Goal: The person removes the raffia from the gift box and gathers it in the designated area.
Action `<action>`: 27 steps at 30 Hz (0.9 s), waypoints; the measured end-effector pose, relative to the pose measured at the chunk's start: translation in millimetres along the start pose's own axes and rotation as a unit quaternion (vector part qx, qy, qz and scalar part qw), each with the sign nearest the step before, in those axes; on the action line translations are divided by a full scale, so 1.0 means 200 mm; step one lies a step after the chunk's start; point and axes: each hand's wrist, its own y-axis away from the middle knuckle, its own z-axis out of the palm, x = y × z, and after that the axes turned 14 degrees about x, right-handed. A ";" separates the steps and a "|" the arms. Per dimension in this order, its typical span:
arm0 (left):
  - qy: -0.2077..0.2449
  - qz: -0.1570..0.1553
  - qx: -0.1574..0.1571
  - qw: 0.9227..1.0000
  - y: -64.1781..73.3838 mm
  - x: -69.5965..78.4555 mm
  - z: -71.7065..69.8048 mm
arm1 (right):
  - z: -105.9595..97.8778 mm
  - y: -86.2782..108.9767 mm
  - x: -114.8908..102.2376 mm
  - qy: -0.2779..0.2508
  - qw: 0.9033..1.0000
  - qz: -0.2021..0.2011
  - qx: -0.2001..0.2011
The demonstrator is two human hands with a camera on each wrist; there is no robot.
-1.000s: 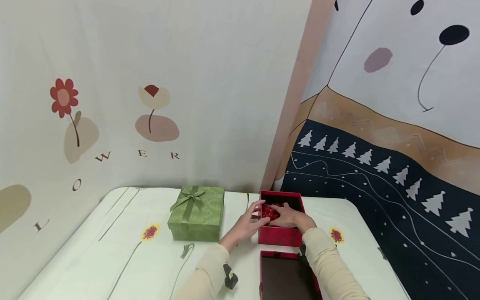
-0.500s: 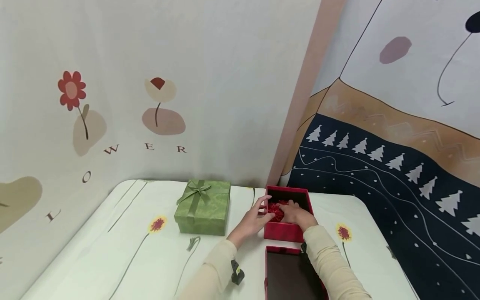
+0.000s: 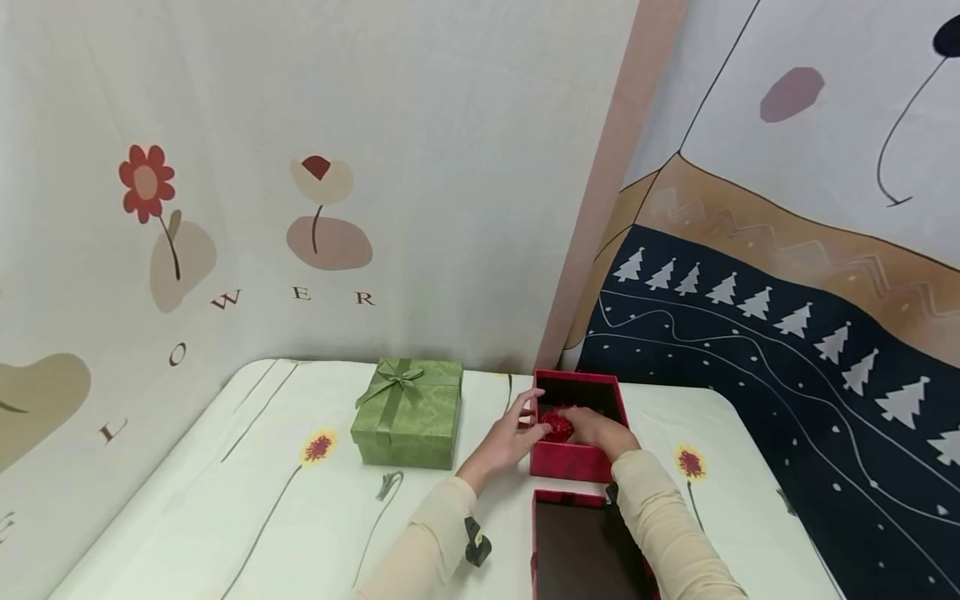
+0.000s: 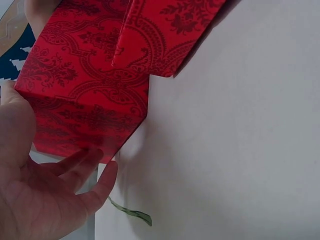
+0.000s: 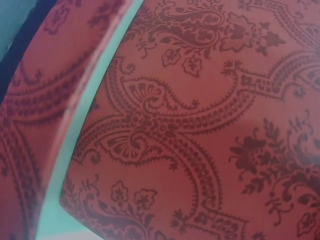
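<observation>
A red patterned box (image 3: 570, 462) stands open at the back right of the table, with red shredded filler (image 3: 555, 427) heaped inside. My left hand (image 3: 504, 446) holds its left side wall. In the left wrist view, the thumb of the left hand (image 4: 47, 192) lies by the rim and the other fingers lie along the outside of the wall. My right hand (image 3: 600, 429) reaches over the front rim into the box, at the filler; its fingertips are hidden there. Only red patterned box walls (image 5: 165, 125) fill the right wrist view.
A dark-lined red lid (image 3: 577, 542) lies inside-up in front of the box, under the right forearm. To the left stands a green gift box (image 3: 408, 417) with a bow. Behind the flower-print table (image 3: 300, 517) hang printed cloth walls (image 3: 450, 208).
The right hand's fingers have shifted in the filler and show less now. The left hand stays at the box's left wall. The head view has turned slightly right.
</observation>
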 end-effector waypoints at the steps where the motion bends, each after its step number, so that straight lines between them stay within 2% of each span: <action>1: 0.001 0.001 -0.001 1.000 0.00 0.00 0.00 | 0.00 0.00 0.00 -0.002 1.000 0.000 0.003; 8: 0.003 0.008 -0.004 1.000 0.00 0.02 0.01 | -0.02 0.03 0.02 -0.040 0.998 0.011 0.043; 13: -0.002 0.011 -0.004 1.000 0.01 0.02 0.01 | -0.04 0.06 0.03 -0.052 0.996 -0.018 0.077; 16: -0.007 0.009 -0.003 1.000 0.01 0.02 0.01 | -0.07 0.07 0.03 -0.055 0.993 -0.022 0.099; 20: -0.011 0.012 -0.003 1.000 0.00 0.02 0.00 | -0.15 0.07 0.02 -0.068 0.989 -0.025 0.131; 27: -0.010 0.018 -0.002 1.000 0.02 0.03 -0.02 | -0.37 0.11 -0.04 -0.081 0.978 -0.061 0.183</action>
